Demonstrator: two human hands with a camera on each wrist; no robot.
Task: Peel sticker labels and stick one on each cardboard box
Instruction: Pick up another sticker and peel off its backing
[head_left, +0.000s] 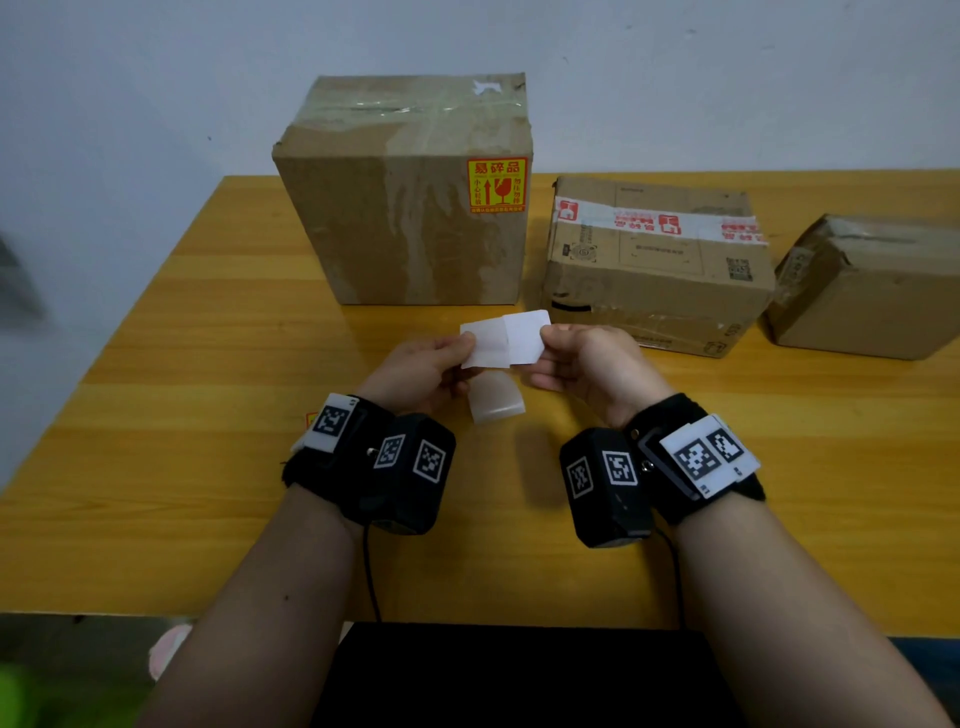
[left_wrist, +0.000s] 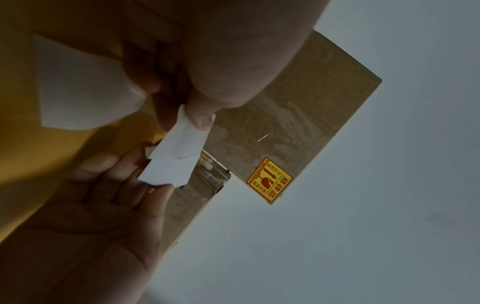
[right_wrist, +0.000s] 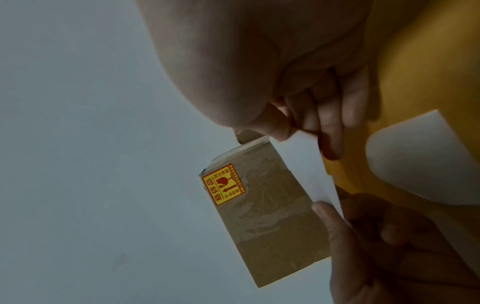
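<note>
Above the yellow table (head_left: 208, 415) both hands hold a small white strip between them. My left hand (head_left: 464, 347) pinches its paler, translucent backing (head_left: 485, 345). The white label (head_left: 527, 336) on its right end is pinched by my right hand (head_left: 546, 339). In the left wrist view my left thumb presses the strip (left_wrist: 179, 156). The right wrist view shows the label (right_wrist: 324, 181) edge-on below the right fingers (right_wrist: 330, 144). Behind stand three cardboard boxes: a tall one (head_left: 410, 234) bearing a yellow-red fragile sticker (head_left: 497, 185), a taped middle one (head_left: 654, 270) and a right one (head_left: 872, 296).
A loose piece of translucent backing (head_left: 496, 399) lies on the table under the hands. A small yellow scrap (head_left: 310, 418) peeks out by my left wrist. A black object (head_left: 519, 675) sits at the near table edge. A pale wall (head_left: 156, 78) rises behind the boxes.
</note>
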